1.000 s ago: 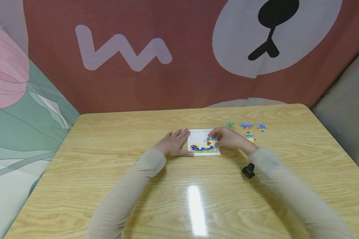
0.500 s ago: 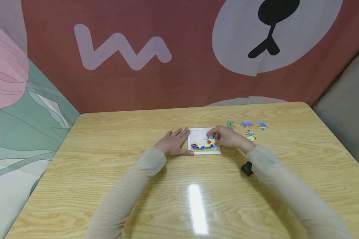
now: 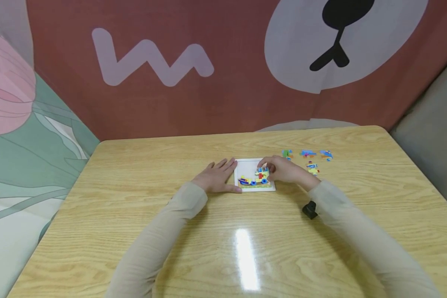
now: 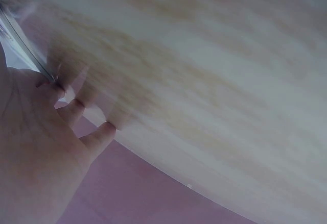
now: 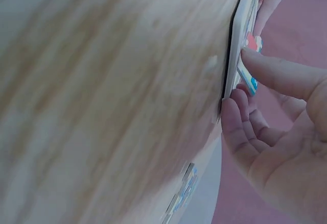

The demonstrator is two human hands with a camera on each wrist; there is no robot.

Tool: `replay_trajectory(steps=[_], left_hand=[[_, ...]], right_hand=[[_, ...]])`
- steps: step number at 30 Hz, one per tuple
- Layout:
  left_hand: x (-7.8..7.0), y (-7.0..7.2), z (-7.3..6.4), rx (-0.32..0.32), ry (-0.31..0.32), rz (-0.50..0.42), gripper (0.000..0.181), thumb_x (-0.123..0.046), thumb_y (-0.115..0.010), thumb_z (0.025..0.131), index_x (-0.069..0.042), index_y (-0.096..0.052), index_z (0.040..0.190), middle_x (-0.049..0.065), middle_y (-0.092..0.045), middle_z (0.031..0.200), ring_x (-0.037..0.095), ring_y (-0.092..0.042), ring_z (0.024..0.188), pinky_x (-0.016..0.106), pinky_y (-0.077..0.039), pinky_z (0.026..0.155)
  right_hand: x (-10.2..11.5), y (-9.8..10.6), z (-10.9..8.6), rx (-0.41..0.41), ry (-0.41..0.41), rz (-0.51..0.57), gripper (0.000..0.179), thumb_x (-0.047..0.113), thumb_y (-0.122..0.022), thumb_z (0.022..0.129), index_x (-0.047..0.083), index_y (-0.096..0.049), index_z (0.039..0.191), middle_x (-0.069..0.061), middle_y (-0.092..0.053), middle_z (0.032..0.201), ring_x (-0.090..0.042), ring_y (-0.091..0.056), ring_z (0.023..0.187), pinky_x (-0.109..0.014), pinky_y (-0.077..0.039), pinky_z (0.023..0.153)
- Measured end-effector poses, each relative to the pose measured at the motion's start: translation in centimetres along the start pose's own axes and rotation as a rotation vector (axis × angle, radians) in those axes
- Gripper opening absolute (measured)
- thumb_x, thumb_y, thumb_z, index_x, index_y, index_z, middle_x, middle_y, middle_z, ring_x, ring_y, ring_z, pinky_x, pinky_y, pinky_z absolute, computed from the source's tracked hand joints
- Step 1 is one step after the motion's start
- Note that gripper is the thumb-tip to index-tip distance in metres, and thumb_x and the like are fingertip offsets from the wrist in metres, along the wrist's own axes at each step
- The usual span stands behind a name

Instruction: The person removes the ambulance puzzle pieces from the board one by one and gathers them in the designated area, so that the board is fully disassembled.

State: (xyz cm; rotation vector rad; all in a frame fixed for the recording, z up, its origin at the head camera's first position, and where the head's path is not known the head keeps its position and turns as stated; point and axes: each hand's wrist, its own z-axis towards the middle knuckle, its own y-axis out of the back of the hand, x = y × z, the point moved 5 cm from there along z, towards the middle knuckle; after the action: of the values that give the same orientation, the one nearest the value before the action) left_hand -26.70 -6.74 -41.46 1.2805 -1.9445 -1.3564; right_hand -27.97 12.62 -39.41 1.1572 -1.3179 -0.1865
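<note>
A white-framed jigsaw puzzle tray (image 3: 246,160) lies on the table, its lower part filled with a yellow, red and blue vehicle picture. My left hand (image 3: 217,178) rests spread along the tray's left side, the thumb at its lower left corner. In the left wrist view the fingers (image 4: 97,138) look extended, their tips on the tabletop. Over the tray's right side, my right hand (image 3: 283,170) pinches a puzzle piece (image 3: 261,170) with blue windows. The right wrist view shows that piece (image 5: 249,79) tilted above the tray between thumb and fingers; the palm partly hides the tray's right edge.
Loose puzzle pieces lie right of the tray: a green one (image 3: 287,154), two blue ones (image 3: 308,153) (image 3: 326,155) and a yellow and blue group (image 3: 312,168). A black wrist-camera mount (image 3: 310,210) hangs under the right wrist. A patterned cloth backdrop (image 3: 231,103) stands behind the wooden table (image 3: 152,161).
The right fingers have shifted slightly over the tray, and more of the blue-windowed piece shows. The left hand stays in place. The head view has tilted a little.
</note>
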Motion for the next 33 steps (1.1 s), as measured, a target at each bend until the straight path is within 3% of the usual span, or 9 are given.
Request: replay_trajectory(steps=[4,11,23,28,33], left_hand=[[0.0,0.0,0.0,0.001,-0.003,-0.005,0.098,-0.074,-0.042,0.086,-0.02,0.002,0.155,-0.005,0.005,0.163,0.019,0.0,0.152,0.049,-0.008,0.123],[-0.1,-0.1,-0.1,0.0,-0.005,-0.011,0.098,-0.074,-0.043,0.086,-0.02,0.002,0.155,-0.005,0.005,0.163,0.019,-0.001,0.152,0.05,-0.009,0.122],[-0.2,0.1,-0.5,0.004,-0.012,-0.024,0.098,-0.072,-0.044,0.086,-0.02,0.002,0.155,-0.004,0.005,0.163,0.019,0.0,0.152,0.049,-0.008,0.123],[-0.3,0.3,-0.6,0.001,-0.018,-0.028,0.097,-0.072,-0.044,0.087,-0.02,0.002,0.155,-0.004,0.005,0.163,0.019,0.0,0.152,0.049,-0.007,0.123],[-0.2,0.2,-0.6,0.002,-0.019,-0.028,0.097,-0.072,-0.043,0.087,-0.02,0.002,0.155,-0.004,0.006,0.163,0.019,0.0,0.152,0.049,-0.007,0.123]], right_hand=[[0.0,0.1,-0.1,-0.008,0.009,0.022,0.031,-0.006,-0.061,0.086,0.002,-0.063,0.117,-0.013,-0.057,0.087,-0.018,-0.047,0.073,-0.027,-0.041,0.065],[-0.2,0.5,-0.5,-0.013,0.002,0.029,0.03,-0.003,-0.052,0.093,0.003,-0.064,0.121,-0.021,-0.063,0.121,-0.031,-0.061,0.1,-0.038,-0.052,0.081],[-0.8,2.4,-1.5,-0.073,-0.062,0.111,0.021,0.006,-0.058,0.093,0.003,-0.067,0.112,-0.019,-0.065,0.113,-0.033,-0.062,0.106,-0.04,-0.055,0.084],[-1.1,3.6,-2.2,-0.107,-0.061,0.161,0.021,0.006,-0.059,0.092,0.0,-0.066,0.111,-0.02,-0.066,0.112,-0.027,-0.063,0.095,-0.032,-0.053,0.075],[-2.0,4.7,-3.1,-0.125,-0.086,0.203,0.024,0.011,-0.057,0.094,0.001,-0.063,0.115,-0.017,-0.064,0.107,-0.018,-0.064,0.09,-0.032,-0.054,0.078]])
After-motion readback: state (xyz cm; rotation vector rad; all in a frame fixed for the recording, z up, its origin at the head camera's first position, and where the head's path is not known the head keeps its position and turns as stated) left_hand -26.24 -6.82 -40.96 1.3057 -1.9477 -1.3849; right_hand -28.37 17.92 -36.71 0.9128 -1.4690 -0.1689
